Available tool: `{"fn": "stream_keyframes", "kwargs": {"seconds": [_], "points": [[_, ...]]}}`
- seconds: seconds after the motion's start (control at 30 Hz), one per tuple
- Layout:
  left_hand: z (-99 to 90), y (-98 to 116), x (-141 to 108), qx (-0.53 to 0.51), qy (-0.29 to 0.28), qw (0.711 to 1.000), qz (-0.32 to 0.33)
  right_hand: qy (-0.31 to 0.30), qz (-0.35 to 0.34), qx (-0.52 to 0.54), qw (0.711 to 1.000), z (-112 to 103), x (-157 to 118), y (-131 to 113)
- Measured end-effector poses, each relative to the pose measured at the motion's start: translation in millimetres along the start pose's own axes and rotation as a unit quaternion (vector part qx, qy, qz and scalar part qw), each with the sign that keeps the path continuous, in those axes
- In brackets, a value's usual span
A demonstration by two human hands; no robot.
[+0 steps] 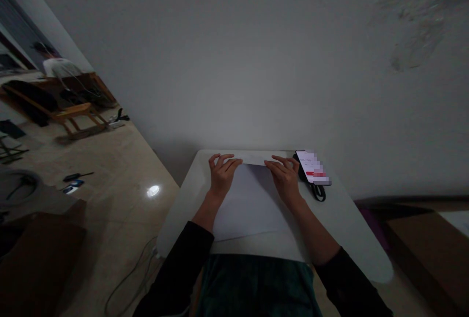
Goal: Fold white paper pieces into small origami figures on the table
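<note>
A white sheet of paper point(251, 204) lies on the white table point(183, 204) in front of me. Its far edge is lifted a little, with shade beneath the fold of that edge. My left hand point(222, 173) pinches the far left corner between thumb and fingers. At the far right corner, my right hand point(284, 175) grips the same edge in a like way. Just right of that hand is a phone point(313, 166) with a lit screen, and a black strap point(318, 192) loops out below it.
A grey wall point(264, 63) stands right behind the table. On the left floor are white cables point(142, 268), a wooden chair point(78, 112) and small dark items. Farther back a person point(62, 68) sits in a white top. A cardboard box point(432, 243) is at the right.
</note>
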State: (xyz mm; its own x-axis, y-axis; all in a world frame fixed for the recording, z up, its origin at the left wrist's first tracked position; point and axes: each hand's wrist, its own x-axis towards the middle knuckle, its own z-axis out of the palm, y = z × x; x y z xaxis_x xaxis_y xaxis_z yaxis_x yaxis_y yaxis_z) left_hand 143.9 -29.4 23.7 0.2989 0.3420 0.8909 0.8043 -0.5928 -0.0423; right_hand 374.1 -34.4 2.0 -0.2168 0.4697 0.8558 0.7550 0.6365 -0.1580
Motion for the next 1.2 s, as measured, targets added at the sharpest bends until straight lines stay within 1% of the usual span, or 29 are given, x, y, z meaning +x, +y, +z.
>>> {"fn": "stream_keyframes", "kwargs": {"seconds": [0.23,0.33,0.43,0.53,0.6,0.73,0.8,0.87,1.0,1.2], "points": [[2.4,-10,-6,0.006,0.011,1.000,-0.017,0.078,0.027,0.015,0.996,-10,5,7],[7.2,-11,-9,0.013,0.014,1.000,-0.013,0.095,0.041,0.008,0.995,-13,7,8],[13.4,-4,-8,0.001,0.000,1.000,0.005,0.093,0.036,-0.001,0.995,-13,7,9],[19.8,9,-5,-0.029,-0.029,0.998,0.039,0.079,0.014,0.000,0.997,-10,5,7],[23.4,17,-3,-0.047,-0.038,0.996,0.058,0.068,-0.003,0.009,0.998,-7,3,3],[27.4,25,-1,-0.067,-0.050,0.995,0.062,0.052,-0.012,0.030,0.998,-2,4,-5],[27.3,26,-1,-0.075,-0.060,0.994,0.052,0.044,-0.014,0.037,0.998,0,4,-7],[26.4,25,-2,-0.082,-0.056,0.994,0.042,0.039,-0.023,0.041,0.998,0,4,-8],[23.9,22,-2,-0.094,-0.024,0.995,0.024,0.051,-0.032,0.035,0.998,-1,3,-6],[21.4,12,-3,-0.082,0.003,0.997,-0.005,0.064,-0.016,0.014,0.998,-5,3,-3]]}}
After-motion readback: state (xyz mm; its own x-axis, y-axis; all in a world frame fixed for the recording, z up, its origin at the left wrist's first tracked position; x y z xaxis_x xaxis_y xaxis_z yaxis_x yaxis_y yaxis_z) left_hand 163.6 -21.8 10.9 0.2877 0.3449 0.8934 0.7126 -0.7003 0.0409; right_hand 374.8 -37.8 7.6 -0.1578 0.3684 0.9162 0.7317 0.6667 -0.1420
